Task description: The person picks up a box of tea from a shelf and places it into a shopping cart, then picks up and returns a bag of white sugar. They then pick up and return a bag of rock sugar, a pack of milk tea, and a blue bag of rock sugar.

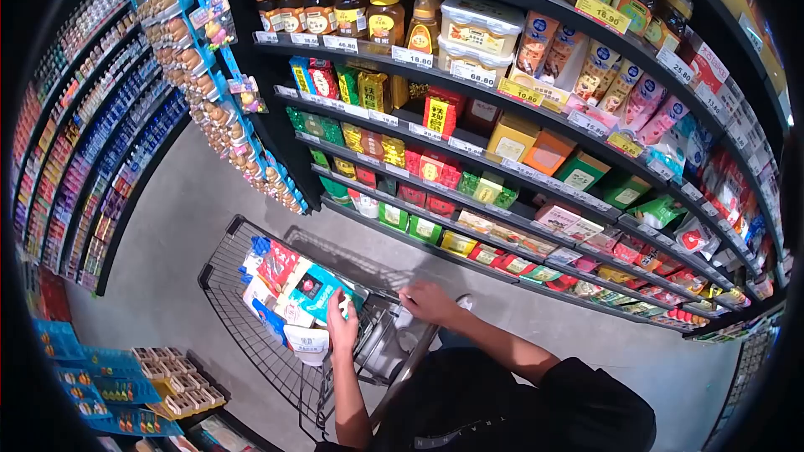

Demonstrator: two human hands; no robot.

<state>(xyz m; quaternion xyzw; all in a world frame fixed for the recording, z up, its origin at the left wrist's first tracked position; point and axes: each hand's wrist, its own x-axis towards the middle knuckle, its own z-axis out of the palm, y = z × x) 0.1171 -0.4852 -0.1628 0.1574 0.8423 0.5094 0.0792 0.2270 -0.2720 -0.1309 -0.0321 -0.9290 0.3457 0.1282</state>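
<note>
From my end, I have the left hand (342, 326) at a teal bag (315, 286) in the shopping cart (203, 277). Its fingers point upward and lie against the right end of the bag; I cannot tell whether they pinch it or only rest there. The right hand (428, 301) is at the end of the cart's rim, fingers bent inward, and I cannot make out whether it grips anything.

The teal bag lies on top of the goods in the wire cart. A red bag (279, 267) is just beside it, a blue package (269, 321) is to its lower left, and a white pouch (307, 345) stands just left of the left wrist. The cart sits on the grey floor (167, 226), near the tall shelves (381, 48). On these I see yellow-lidded jars (349, 12), white tubs (476, 27) and, lower, a red packet (440, 115).
</note>
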